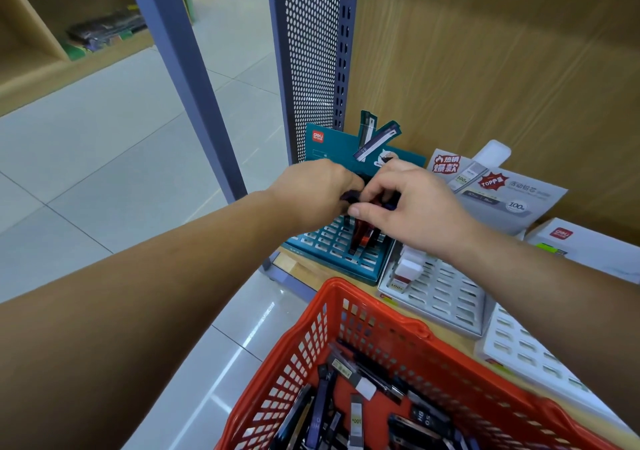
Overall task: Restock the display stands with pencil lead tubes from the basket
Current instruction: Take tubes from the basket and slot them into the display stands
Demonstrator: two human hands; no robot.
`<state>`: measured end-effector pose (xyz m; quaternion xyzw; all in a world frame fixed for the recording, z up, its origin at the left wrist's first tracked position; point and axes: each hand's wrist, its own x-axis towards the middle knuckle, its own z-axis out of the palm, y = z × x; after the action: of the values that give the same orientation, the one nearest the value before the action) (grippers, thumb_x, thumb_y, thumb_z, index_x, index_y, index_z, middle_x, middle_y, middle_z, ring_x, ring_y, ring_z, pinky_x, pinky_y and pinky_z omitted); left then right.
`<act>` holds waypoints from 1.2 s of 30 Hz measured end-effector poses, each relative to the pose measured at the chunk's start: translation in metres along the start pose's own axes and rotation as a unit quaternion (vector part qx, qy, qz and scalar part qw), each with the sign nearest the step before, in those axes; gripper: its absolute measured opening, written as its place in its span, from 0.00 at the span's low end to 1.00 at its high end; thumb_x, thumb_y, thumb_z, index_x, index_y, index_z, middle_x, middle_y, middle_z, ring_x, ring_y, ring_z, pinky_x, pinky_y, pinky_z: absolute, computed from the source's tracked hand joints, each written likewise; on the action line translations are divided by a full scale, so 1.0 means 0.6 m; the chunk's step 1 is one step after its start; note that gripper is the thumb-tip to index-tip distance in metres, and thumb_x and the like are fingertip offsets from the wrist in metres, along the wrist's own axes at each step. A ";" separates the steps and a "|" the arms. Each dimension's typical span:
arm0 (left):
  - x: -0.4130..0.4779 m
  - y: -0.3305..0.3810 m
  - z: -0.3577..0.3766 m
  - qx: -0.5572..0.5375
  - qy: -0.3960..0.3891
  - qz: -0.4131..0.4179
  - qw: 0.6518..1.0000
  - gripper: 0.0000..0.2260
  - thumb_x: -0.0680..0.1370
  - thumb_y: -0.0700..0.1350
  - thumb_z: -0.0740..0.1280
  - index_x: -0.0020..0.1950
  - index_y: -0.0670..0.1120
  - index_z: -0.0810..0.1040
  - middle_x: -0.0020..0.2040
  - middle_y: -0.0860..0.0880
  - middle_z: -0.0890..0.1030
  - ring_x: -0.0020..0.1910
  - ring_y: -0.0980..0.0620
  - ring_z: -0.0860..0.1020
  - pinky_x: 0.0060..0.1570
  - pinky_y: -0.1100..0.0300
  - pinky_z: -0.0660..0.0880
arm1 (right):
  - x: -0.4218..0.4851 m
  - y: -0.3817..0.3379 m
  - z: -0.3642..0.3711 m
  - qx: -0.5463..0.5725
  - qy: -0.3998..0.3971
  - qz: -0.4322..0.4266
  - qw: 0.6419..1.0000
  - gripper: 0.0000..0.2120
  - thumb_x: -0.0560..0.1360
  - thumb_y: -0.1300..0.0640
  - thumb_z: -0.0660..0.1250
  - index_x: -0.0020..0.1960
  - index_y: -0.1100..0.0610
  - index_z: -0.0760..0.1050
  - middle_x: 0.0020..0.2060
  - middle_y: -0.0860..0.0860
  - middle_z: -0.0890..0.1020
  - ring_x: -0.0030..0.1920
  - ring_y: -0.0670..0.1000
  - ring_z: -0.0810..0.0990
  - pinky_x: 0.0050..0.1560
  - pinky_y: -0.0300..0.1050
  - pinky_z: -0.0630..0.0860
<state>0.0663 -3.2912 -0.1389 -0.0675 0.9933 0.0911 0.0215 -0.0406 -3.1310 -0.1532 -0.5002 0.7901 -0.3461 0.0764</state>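
Bare forearms reach in from 8 and 4 o'clock and meet mid-frame as a person restocks a stationery shelf. Fingers of the left hand (311, 190) are curled round a small bunch of dark lead tubes (349, 197), while the right hand (415, 210) pinches the same bunch with thumb and curled fingers, apparently picking one out; how many are held cannot be told. Both hands hover just above a teal stand (332, 252), its slotted grid mostly unfilled, with a few dark and red standing tubes (360, 238) directly below the right thumb. The step in hand looks like slotting tubes into this stand one by one. The next move calls for freeing a single tube, turning it upright and lowering it squarely into an open slot without knocking its neighbours. At 4 o'clock a grey stand (446, 294) holds a few white tubes (408, 269), with a white stand (526, 349) beside it toward 5 o'clock. At 6 o'clock the red basket (377, 314) carries many loose tubes (322, 411), so the job appears far from done. The stands sit on a wooden shelf (301, 269) against a wood-grain back panel (485, 69); a perforated metal panel (311, 51) rises at 12 o'clock, and pale floor tiles (104, 138) spread toward 9 o'clock.
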 end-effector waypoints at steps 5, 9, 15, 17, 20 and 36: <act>-0.021 -0.025 0.003 -0.115 0.040 -0.071 0.990 0.14 0.80 0.49 0.72 0.65 0.51 0.80 0.52 0.52 0.83 0.54 0.50 0.79 0.53 0.53 0.77 | -0.001 -0.001 -0.005 0.018 0.022 0.011 1.000 0.10 0.72 0.48 0.78 0.44 0.50 0.78 0.41 0.45 0.81 0.43 0.49 0.80 0.46 0.54 0.79; -0.028 -0.028 0.011 -0.240 0.040 -0.134 0.961 0.15 0.78 0.48 0.76 0.63 0.48 0.82 0.49 0.52 0.85 0.50 0.52 0.83 0.54 0.55 0.80 | -0.009 -0.006 -0.018 -0.060 -0.013 -0.031 0.998 0.12 0.73 0.44 0.69 0.52 0.50 0.80 0.48 0.44 0.77 0.50 0.49 0.78 0.51 0.55 0.79; -0.038 0.002 0.005 -0.229 0.021 -0.153 0.961 0.11 0.80 0.50 0.72 0.57 0.44 0.82 0.52 0.43 0.83 0.52 0.43 0.80 0.50 0.48 0.80 | -0.032 -0.026 -0.031 -0.167 -0.042 -0.005 0.985 0.23 0.77 0.35 0.68 0.64 0.49 0.76 0.58 0.45 0.74 0.61 0.49 0.73 0.55 0.51 0.76; -0.050 0.008 -0.016 -0.230 0.032 -0.179 0.956 0.15 0.82 0.54 0.68 0.50 0.41 0.81 0.48 0.39 0.83 0.48 0.40 0.81 0.45 0.47 0.79 | -0.037 -0.041 -0.039 -0.147 -0.021 -0.003 0.989 0.23 0.76 0.36 0.69 0.63 0.50 0.77 0.57 0.46 0.74 0.59 0.49 0.73 0.55 0.50 0.75; -0.074 0.037 -0.061 -0.341 0.032 -0.219 0.914 0.22 0.85 0.58 0.61 0.51 0.39 0.81 0.48 0.38 0.85 0.46 0.42 0.85 0.46 0.50 0.85 | -0.052 -0.067 -0.061 -0.102 -0.018 0.002 0.995 0.15 0.77 0.44 0.73 0.59 0.52 0.79 0.52 0.46 0.75 0.53 0.49 0.76 0.54 0.49 0.76; -0.203 0.361 -0.115 -0.631 -0.015 -0.191 0.752 0.18 0.87 0.54 0.57 0.58 0.46 0.83 0.53 0.43 0.87 0.47 0.46 0.85 0.51 0.49 0.82 | -0.331 -0.185 -0.243 0.313 0.008 0.293 0.904 0.06 0.73 0.63 0.78 0.45 0.61 0.82 0.35 0.56 0.85 0.33 0.53 0.81 0.36 0.49 0.78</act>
<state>0.1548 -3.0770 -0.0261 -0.2523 0.6764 0.6920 0.0056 0.0702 -2.9238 -0.0198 -0.1943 0.7527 -0.5412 0.3206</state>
